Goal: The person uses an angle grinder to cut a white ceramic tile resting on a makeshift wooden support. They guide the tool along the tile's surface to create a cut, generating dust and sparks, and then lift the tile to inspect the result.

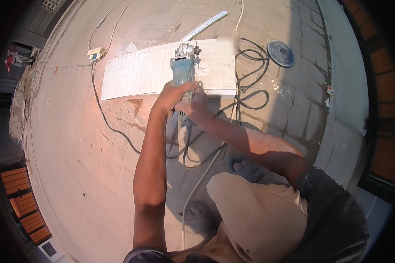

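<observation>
A teal angle grinder [182,69] with a silver gear head is held out in front of me over a white tile slab [138,70] with a grid pattern. My left hand [167,99] wraps round the left side of its body, thumb across the top. Closed on the right side of the same body, lower down, is my right hand [195,105]. The grinder's head points away, and its thin disc appears edge-on above the slab; whether it touches the surface I cannot tell. A black cord [188,144] trails from its rear end toward me.
A power strip [96,53] lies left of the slab, with cords running from it. Beyond the slab rests a pale metal bar [205,25]. To the right are coiled black cable [254,57] and a round dark disc [281,53]. My feet are close on the dusty paving [87,144].
</observation>
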A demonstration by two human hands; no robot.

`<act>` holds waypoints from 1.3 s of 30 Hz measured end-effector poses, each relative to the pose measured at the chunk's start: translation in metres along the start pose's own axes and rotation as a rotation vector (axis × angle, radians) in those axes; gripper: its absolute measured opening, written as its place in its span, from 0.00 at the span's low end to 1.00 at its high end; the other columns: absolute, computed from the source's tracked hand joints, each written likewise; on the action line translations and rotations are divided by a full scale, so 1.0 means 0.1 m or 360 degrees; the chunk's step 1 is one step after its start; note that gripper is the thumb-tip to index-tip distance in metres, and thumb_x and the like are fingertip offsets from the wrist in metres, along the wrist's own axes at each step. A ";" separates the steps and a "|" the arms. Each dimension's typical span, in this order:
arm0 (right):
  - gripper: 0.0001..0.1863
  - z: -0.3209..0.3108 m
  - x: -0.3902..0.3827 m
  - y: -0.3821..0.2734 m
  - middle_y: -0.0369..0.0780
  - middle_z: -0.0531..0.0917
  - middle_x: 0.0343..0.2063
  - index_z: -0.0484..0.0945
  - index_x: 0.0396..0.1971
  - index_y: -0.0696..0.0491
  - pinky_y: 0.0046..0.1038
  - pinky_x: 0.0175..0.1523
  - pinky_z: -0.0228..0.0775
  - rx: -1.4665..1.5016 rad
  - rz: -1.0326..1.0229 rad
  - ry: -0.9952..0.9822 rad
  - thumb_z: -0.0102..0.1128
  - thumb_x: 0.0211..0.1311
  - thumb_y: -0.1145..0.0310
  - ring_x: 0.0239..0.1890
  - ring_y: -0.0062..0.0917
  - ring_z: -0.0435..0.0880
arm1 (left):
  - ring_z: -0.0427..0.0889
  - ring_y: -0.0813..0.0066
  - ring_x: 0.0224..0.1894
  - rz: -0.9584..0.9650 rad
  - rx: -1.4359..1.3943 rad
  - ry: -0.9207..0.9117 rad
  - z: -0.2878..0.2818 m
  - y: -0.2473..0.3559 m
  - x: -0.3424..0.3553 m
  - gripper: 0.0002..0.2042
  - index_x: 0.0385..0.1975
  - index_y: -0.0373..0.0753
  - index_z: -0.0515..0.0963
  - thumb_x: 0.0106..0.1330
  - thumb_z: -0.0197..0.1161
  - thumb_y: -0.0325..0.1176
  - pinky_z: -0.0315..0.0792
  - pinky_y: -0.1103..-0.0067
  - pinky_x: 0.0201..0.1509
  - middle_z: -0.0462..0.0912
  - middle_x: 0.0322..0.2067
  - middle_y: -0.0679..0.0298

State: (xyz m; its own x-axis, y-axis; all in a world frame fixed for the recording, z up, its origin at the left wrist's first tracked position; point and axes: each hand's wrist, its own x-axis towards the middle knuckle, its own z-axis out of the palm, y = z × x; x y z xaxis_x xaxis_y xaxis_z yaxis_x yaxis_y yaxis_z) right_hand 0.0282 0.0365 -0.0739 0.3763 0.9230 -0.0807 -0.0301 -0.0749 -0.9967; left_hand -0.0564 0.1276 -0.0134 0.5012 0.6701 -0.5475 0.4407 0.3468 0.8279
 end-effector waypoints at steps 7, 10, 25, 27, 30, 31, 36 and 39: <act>0.22 -1.44 -0.04 -0.57 0.42 0.81 0.30 0.73 0.45 0.61 0.29 0.32 0.78 0.0372 0.0456 -0.0687 0.63 0.45 0.74 0.28 0.26 0.83 | 0.83 0.71 0.34 0.0508 -0.0364 0.0209 1.11 0.06 -0.18 0.28 0.48 0.29 0.74 0.56 0.69 0.48 0.77 0.76 0.35 0.82 0.35 0.56; 0.24 -1.75 0.01 -0.46 0.44 0.81 0.31 0.70 0.47 0.62 0.31 0.29 0.79 0.0425 0.0512 -0.0802 0.63 0.47 0.72 0.25 0.30 0.83 | 0.83 0.70 0.35 0.0662 -0.0777 0.0264 1.43 0.06 -0.09 0.28 0.49 0.28 0.73 0.56 0.69 0.45 0.78 0.75 0.36 0.82 0.36 0.55; 0.29 -2.24 0.52 -0.25 0.50 0.80 0.32 0.68 0.52 0.64 0.41 0.29 0.80 0.0540 0.1087 -0.0917 0.61 0.50 0.66 0.24 0.38 0.81 | 0.87 0.52 0.36 -0.0005 -0.1014 0.0525 1.67 0.21 -0.06 0.52 0.60 0.08 0.49 0.57 0.68 0.52 0.83 0.71 0.32 0.78 0.44 0.32; 0.29 -2.18 0.49 -0.27 0.50 0.80 0.33 0.68 0.52 0.63 0.42 0.30 0.80 0.0598 0.1103 -0.0993 0.61 0.49 0.66 0.26 0.38 0.82 | 0.87 0.52 0.35 -0.0001 -0.1005 0.0585 1.68 0.20 -0.08 0.51 0.60 0.08 0.49 0.57 0.68 0.51 0.83 0.71 0.31 0.78 0.44 0.32; 0.29 -2.19 0.47 -0.23 0.49 0.80 0.35 0.68 0.52 0.63 0.42 0.32 0.81 0.0553 0.1077 -0.0823 0.60 0.49 0.66 0.29 0.38 0.83 | 0.87 0.52 0.34 0.0004 -0.1053 0.0604 1.70 0.19 -0.09 0.51 0.60 0.08 0.50 0.57 0.68 0.52 0.83 0.71 0.30 0.78 0.44 0.32; 0.29 -2.19 0.46 -0.23 0.49 0.80 0.35 0.68 0.52 0.63 0.42 0.32 0.81 0.0517 0.1073 -0.0822 0.60 0.49 0.66 0.30 0.38 0.83 | 0.87 0.52 0.33 0.0005 -0.1079 0.0599 1.70 0.18 -0.10 0.51 0.60 0.08 0.50 0.57 0.68 0.52 0.83 0.71 0.30 0.78 0.44 0.32; 0.29 -2.17 0.49 -0.25 0.48 0.80 0.36 0.68 0.53 0.63 0.39 0.33 0.81 0.0451 0.1069 -0.0893 0.60 0.49 0.66 0.31 0.36 0.83 | 0.87 0.53 0.33 -0.0023 -0.1093 0.0485 1.68 0.12 -0.03 0.49 0.59 0.09 0.51 0.58 0.68 0.51 0.83 0.71 0.29 0.78 0.44 0.32; 0.29 -2.22 0.53 -0.22 0.48 0.80 0.36 0.68 0.52 0.64 0.39 0.33 0.81 0.0461 0.1042 -0.0970 0.60 0.50 0.66 0.31 0.36 0.83 | 0.87 0.52 0.33 -0.0034 -0.1103 0.0440 1.62 0.16 -0.07 0.47 0.58 0.10 0.52 0.58 0.68 0.51 0.83 0.70 0.29 0.78 0.43 0.33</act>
State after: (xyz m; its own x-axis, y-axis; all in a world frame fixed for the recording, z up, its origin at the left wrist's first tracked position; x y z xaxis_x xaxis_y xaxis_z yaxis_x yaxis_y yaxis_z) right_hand 0.2539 0.0029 -0.0565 -0.3441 0.7751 -0.5300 -0.3243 -0.6278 -0.7076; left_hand 0.0680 0.0220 -0.0159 0.2517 0.7676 -0.5894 -0.1679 0.6344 0.7545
